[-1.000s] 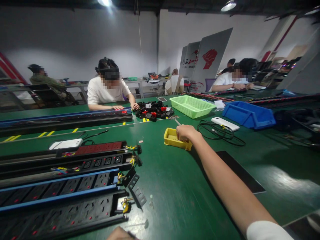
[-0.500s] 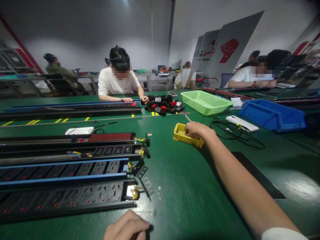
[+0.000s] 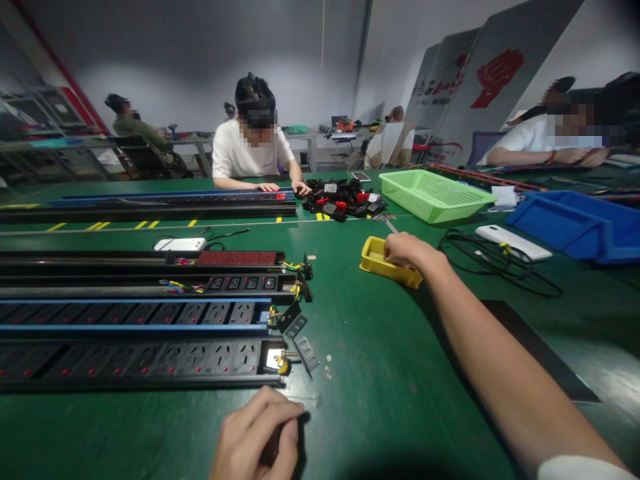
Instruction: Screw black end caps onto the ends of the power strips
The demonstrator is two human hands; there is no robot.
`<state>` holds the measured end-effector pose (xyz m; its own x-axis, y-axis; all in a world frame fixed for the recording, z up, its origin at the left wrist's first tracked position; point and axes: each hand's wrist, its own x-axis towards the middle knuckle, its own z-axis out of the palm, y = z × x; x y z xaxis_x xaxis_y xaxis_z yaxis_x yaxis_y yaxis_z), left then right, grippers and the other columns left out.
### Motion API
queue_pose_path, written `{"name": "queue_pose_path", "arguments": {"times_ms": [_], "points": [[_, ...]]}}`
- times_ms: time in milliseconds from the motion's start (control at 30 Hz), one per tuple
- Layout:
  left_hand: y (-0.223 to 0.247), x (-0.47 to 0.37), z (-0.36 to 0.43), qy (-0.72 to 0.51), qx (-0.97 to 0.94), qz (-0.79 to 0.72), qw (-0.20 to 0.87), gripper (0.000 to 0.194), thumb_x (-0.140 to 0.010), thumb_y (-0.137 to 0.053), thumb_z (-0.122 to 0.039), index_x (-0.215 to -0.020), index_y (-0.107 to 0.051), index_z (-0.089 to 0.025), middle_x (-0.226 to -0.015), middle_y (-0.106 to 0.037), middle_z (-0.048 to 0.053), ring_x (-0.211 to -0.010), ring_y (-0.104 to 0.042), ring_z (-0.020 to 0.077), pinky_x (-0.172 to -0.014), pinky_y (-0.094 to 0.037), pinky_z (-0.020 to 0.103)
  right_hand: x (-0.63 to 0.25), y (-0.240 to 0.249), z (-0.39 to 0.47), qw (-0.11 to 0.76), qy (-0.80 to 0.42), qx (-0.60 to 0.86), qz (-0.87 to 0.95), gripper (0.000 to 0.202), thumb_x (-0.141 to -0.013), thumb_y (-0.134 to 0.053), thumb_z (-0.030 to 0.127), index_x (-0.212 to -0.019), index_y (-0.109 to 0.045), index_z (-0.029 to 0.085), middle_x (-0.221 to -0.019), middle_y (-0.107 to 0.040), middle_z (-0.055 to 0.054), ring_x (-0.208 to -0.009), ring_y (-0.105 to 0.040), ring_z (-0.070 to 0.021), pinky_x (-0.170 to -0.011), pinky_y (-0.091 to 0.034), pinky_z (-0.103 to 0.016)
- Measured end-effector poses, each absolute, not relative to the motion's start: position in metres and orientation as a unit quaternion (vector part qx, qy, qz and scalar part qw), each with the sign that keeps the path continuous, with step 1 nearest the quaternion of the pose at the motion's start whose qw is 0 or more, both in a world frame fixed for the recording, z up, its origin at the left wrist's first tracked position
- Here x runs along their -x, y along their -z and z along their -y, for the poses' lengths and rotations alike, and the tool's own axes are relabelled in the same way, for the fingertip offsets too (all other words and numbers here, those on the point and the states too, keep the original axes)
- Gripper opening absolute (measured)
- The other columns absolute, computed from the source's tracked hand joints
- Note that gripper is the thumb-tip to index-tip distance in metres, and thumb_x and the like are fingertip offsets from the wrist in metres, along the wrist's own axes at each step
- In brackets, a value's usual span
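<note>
Head cam: yellow bin (image 3: pixel 379 268) sits right under the right hand (image 3: pixel 403 251), fingertips dipped inside, so can't tell if they're pinching anything. Its long axis slants from far-left of those fingers to near-right. Left hand (image 3: pixel 257 437)'s way further off, loosely curled, contents hidden.
</note>
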<state>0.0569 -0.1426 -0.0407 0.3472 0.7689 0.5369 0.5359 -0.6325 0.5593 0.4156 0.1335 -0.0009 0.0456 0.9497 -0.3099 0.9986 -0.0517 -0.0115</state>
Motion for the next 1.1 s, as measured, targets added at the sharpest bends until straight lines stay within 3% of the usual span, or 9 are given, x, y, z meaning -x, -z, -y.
{"name": "queue_pose_path", "arguments": {"times_ms": [200,333,600,800,900,1000,1100], "points": [[0.040,-0.063,0.136,-0.380,-0.782,-0.493,-0.044,0.016,-0.096,-0.058,-0.016,-0.110,-0.065,-0.020,-0.095,-0.067,0.005,-0.085,-0.062,0.0180,-0.077,-0.049,0.031,-0.415,-0.004,-0.130,0.105,0.137,-0.705,-0.687,0.014,-0.077,-0.068,0.013,-0.084,-0.080,0.011,-0.078,-0.076,-0.014,-0.068,-0.072,-0.0228,-0.063,-0.051,-0.027],[0.032,-0.068,0.120,-0.308,-0.777,-0.540,-0.098,0.039,-0.093,-0.066,-0.037,-0.128,-0.061,-0.020,-0.113,-0.065,0.011,-0.100,-0.059,0.0278,-0.082,-0.046,0.041,-0.414,-0.007,-0.127,0.082,0.144,-0.719,-0.675,0.010,-0.075,-0.070,0.013,-0.080,-0.079,0.011,-0.074,-0.075,-0.014,-0.066,-0.072,-0.0221,-0.063,-0.052,-0.026],[0.031,-0.068,0.104,-0.250,-0.778,-0.573,-0.068,0.061,-0.082,-0.078,-0.047,-0.134,-0.059,-0.021,-0.115,-0.062,0.010,-0.102,-0.058,0.0303,-0.082,-0.046,0.043,-0.422,-0.028,-0.121,-0.011,0.188,-0.712,-0.676,0.007,-0.070,-0.072,0.010,-0.073,-0.070,0.016,-0.063,-0.071,-0.006,-0.060,-0.070,-0.0180,-0.055,-0.051,-0.021],[0.024,-0.066,0.097,-0.248,-0.780,-0.574,0.001,0.050,-0.076,-0.081,-0.041,-0.121,-0.065,-0.023,-0.114,-0.062,0.008,-0.104,-0.057,0.0306,-0.084,-0.048,0.043,-0.412,-0.060,-0.099,-0.068,0.171,-0.643,-0.743,0.007,-0.076,-0.066,0.013,-0.080,-0.065,0.018,-0.073,-0.072,-0.003,-0.060,-0.067,-0.0143,-0.053,-0.046,-0.020],[0.018,-0.064,0.094,-0.241,-0.795,-0.556,0.031,0.046,-0.076,-0.079,-0.036,-0.117,-0.063,-0.022,-0.117,-0.064,0.009,-0.108,-0.056,0.0312,-0.088,-0.048,0.045,-0.398,-0.071,-0.083,-0.105,0.110,-0.579,-0.801,0.013,-0.080,-0.066,0.018,-0.092,-0.070,0.019,-0.084,-0.074,-0.003,-0.071,-0.067,-0.0160,-0.062,-0.049,-0.022],[0.011,-0.064,0.091,-0.239,-0.803,-0.542,0.058,0.044,-0.076,-0.078,-0.031,-0.116,-0.062,-0.020,-0.114,-0.065,0.009,-0.106,-0.057,0.0301,-0.088,-0.048,0.045,-0.381,-0.070,-0.064,-0.125,0.145,-0.521,-0.832,0.025,-0.086,-0.064,0.026,-0.108,-0.073,0.019,-0.094,-0.076,-0.006,-0.083,-0.069,-0.0186,-0.074,-0.051,-0.025],[0.007,-0.063,0.088,-0.239,-0.813,-0.525,0.083,0.048,-0.074,-0.078,-0.029,-0.119,-0.062,-0.019,-0.107,-0.066,0.009,-0.102,-0.057,0.0293,-0.086,-0.049,0.044,-0.366,-0.062,-0.042,-0.127,0.217,-0.475,-0.843,0.021,-0.090,-0.064,0.032,-0.099,-0.076,0.019,-0.096,-0.076,-0.007,-0.087,-0.068,-0.0200,-0.079,-0.051,-0.028]]}}
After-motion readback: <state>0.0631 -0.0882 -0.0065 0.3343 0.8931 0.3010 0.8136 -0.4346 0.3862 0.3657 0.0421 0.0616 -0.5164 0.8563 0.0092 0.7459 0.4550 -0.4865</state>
